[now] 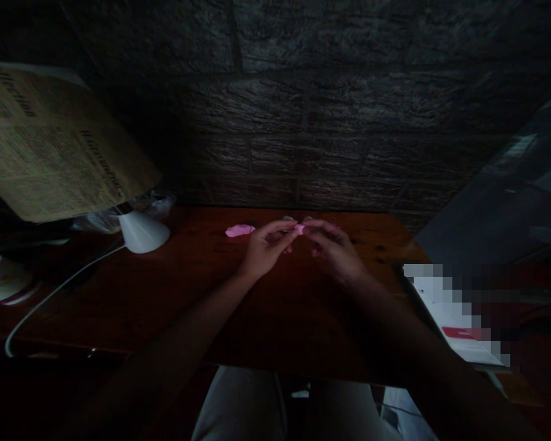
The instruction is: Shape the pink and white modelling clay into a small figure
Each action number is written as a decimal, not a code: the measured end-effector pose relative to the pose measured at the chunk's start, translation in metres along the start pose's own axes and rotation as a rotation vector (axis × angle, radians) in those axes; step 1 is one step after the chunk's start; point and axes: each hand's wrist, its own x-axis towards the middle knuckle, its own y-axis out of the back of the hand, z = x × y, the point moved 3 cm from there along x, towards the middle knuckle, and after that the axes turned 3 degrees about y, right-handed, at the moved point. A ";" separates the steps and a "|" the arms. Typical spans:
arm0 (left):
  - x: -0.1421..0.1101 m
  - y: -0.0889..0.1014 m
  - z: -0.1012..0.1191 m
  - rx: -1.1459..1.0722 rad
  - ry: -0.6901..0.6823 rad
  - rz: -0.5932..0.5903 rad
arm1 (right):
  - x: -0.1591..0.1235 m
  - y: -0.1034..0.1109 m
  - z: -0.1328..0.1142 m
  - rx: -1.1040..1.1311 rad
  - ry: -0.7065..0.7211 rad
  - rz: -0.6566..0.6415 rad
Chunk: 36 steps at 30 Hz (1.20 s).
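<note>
Between my two hands, above the far part of the wooden table [202, 282], is a small pink lump of modelling clay [300, 229]. My left hand [267, 244] pinches it from the left with thumb and forefinger. From the other side, my right hand [331, 246] closes its fingertips on the same lump. A larger, longer pink clay piece [239, 230] lies on the table just left of my left hand. Behind the fingers, small pale and pink bits show in part; my hands hide most of them.
At the left stands a lamp with a newsprint shade [68, 147], a white cone base [143, 233] and a white cord [64, 285]. A white cup-like object [4, 278] is farther left. A stone-block wall [275, 110] rises behind the table. White printed paper [441, 312], partly pixelated, lies at right.
</note>
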 end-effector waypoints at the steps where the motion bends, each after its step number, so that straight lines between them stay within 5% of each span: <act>1: 0.000 0.000 0.000 0.008 -0.004 0.004 | 0.000 0.000 -0.001 -0.007 0.001 -0.003; 36: 0.001 0.001 -0.001 0.030 -0.058 -0.074 | -0.001 -0.001 -0.004 -0.115 0.131 -0.060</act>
